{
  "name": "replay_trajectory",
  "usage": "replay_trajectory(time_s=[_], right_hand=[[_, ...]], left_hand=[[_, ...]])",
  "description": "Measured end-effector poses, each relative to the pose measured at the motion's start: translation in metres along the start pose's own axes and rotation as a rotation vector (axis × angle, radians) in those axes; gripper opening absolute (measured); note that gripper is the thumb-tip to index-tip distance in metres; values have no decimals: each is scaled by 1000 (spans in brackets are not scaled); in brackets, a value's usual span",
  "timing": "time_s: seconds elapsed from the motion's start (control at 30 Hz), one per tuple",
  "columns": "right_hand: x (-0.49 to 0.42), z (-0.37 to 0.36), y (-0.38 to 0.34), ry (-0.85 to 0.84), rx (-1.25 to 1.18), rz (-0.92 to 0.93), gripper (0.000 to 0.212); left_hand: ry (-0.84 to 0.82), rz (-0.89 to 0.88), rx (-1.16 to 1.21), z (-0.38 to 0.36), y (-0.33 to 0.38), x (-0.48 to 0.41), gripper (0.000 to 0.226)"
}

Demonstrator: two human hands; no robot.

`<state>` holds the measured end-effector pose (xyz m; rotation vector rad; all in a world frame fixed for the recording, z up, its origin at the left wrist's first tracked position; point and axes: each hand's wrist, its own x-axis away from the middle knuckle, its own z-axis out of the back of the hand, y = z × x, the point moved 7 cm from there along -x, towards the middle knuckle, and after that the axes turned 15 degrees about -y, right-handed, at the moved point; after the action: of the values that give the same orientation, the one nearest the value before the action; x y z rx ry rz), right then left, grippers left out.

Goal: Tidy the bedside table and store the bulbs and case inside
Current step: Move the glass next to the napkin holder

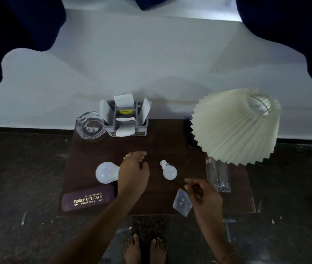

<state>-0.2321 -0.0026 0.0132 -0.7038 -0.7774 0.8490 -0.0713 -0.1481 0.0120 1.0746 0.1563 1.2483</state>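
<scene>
We tidy: our right hand [203, 193] pinches a clear packet [182, 204]. Our left hand [133, 176], fingers [139, 155] loose, should grip the big bulb [106, 172].

A glass ashtray [90, 125] sits just left of a grey caddy [126, 124] stuffed with white paper napkins. To the right, a cream pleated lampshade [235, 126] tilts above a clear plastic packet [219, 176]. Nearer, a small clear pouch [181, 204] is tilted.
</scene>
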Motion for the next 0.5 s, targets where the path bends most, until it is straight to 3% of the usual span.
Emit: replay_trajectory(time_s=[0.33,0.5], right_hand=[[1,79,36,96,177,-88,15],[-8,105,58,154,150,-155,14]], left_hand=[[-264,-95,95,-96,65,19,47],[-385,-33,244,-138,84,27,44]])
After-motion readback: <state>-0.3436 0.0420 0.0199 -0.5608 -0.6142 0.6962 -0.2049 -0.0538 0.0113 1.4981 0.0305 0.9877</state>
